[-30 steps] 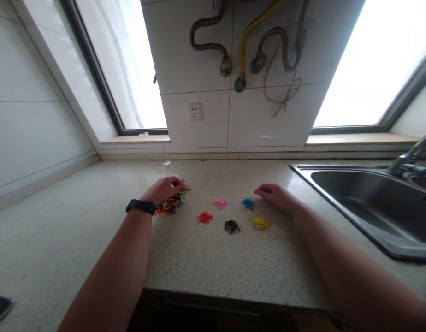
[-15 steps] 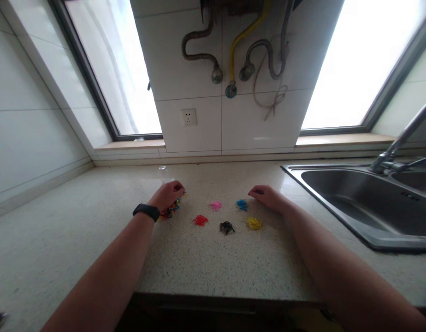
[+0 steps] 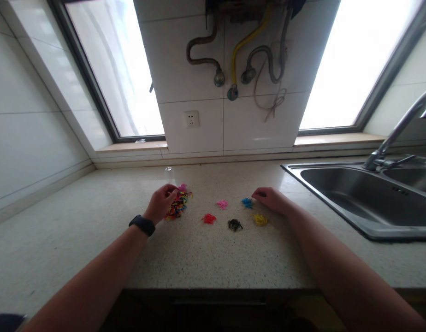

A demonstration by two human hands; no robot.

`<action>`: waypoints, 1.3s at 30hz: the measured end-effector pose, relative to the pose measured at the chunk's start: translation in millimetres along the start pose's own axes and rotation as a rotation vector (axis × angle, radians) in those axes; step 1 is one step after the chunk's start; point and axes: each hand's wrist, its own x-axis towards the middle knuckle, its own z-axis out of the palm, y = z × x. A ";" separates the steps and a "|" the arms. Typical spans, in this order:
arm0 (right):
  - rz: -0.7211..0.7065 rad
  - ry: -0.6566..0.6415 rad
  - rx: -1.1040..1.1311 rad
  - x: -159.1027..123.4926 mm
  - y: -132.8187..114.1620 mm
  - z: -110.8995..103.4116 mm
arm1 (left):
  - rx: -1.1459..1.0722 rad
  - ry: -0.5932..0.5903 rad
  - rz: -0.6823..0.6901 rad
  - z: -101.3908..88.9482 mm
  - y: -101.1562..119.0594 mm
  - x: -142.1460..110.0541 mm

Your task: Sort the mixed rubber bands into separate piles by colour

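Note:
My left hand [image 3: 162,201], with a dark band on its wrist, is at the left side of a mixed heap of small, thin coloured strands [image 3: 178,206]. Its thumb and fingers are pinched together over the heap's upper edge; what they hold is too small to make out. My right hand [image 3: 267,197] rests on the counter just right of a small blue pile [image 3: 247,203], fingers curled together, their contents hidden. Between the hands lie separate piles of similar strands: pink [image 3: 221,204], red [image 3: 209,219], black [image 3: 235,225] and yellow [image 3: 260,220].
A clear cup [image 3: 169,175] stands behind the mixed heap on the speckled counter [image 3: 199,258]. To the right is a steel sink [image 3: 337,198] with a faucet [image 3: 389,138]. Hoses [image 3: 233,60] and a socket [image 3: 191,119] are on the tiled wall behind.
My left hand has drawn back to the left from over the mixed heap, so more of the heap shows. The right hand stays beside the blue pile. The view has shifted slightly.

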 end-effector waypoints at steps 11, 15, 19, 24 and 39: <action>0.104 0.120 0.083 -9.4 -2.8 -5.9 | -0.057 -0.011 0.023 5.6 -7.5 1.8; 0.229 0.207 0.159 -6.8 -8.5 -5.7 | -0.195 -0.069 0.000 10.4 -7.6 2.3; 0.317 0.168 0.253 7.6 -27.0 -16.8 | -0.311 -0.089 -0.052 14.9 -4.2 3.5; 0.161 0.040 0.291 22.9 -62.2 -33.0 | -0.410 -0.025 -0.131 19.6 10.7 1.5; 0.030 0.300 -0.322 22.5 -36.8 -12.9 | -0.771 0.056 -0.332 42.0 30.0 -13.5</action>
